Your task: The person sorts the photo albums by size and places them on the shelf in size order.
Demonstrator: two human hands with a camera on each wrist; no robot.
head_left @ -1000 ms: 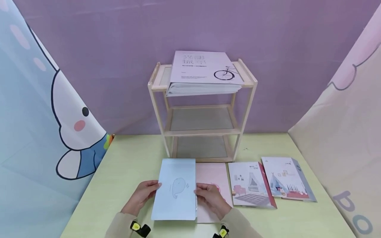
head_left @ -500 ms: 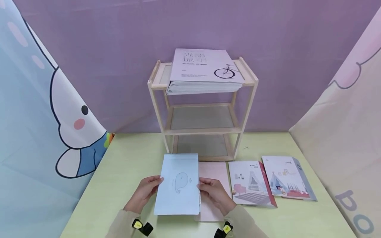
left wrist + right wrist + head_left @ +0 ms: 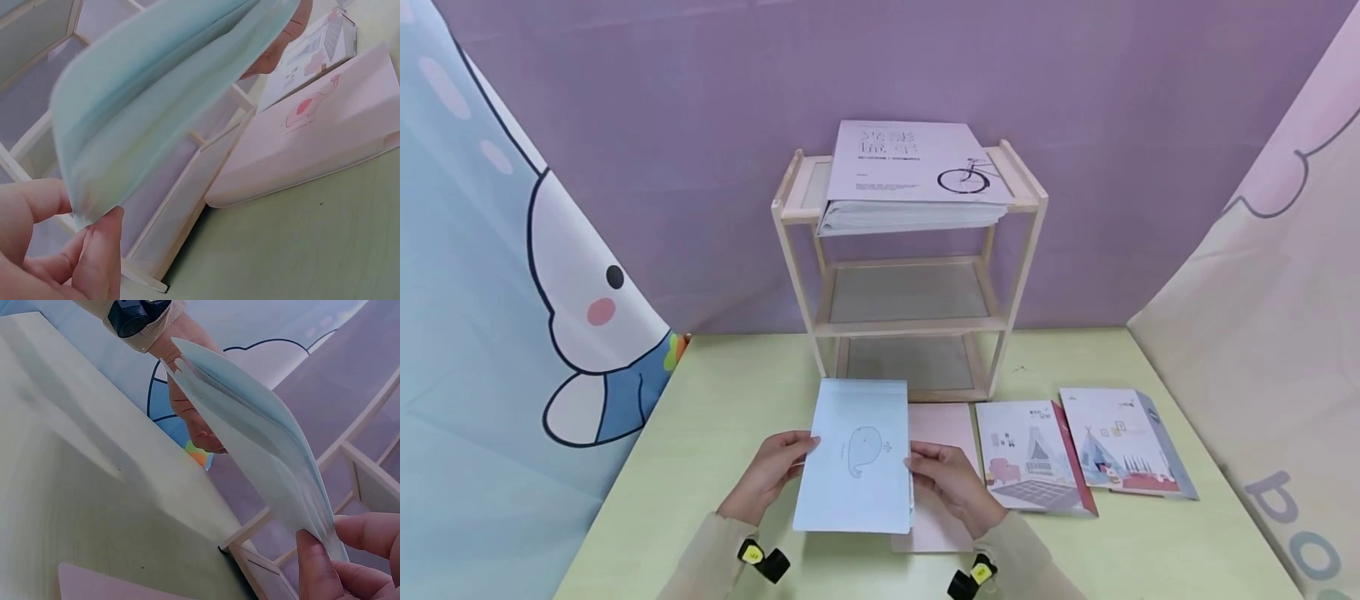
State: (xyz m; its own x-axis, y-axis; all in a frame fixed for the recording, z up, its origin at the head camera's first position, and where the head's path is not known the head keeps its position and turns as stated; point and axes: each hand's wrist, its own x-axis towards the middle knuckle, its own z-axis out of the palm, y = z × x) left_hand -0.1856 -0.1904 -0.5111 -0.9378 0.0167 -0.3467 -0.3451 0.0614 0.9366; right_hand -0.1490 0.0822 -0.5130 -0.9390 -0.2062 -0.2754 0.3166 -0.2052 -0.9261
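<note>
In the head view, the blue book is held up over the table, in front of the rack, with a whale drawn on its cover. The left hand pinches its left edge and the right hand its right edge. Partly behind it and the right hand lies the pink book. Just to the right is the red-edged book, then the grey-edged book. A thick white book lies on the rack's top, its front edge jutting out.

In the left wrist view, the left thumb and fingers grip the blue book by its edge, and its covers part slightly. The right fingers show at the far edge. The pink book bears a red elephant.

In the right wrist view, the right thumb and fingers nip the near edge of the blue book, whose leaves spread a little. The left hand is partly hidden behind the far end.
</note>
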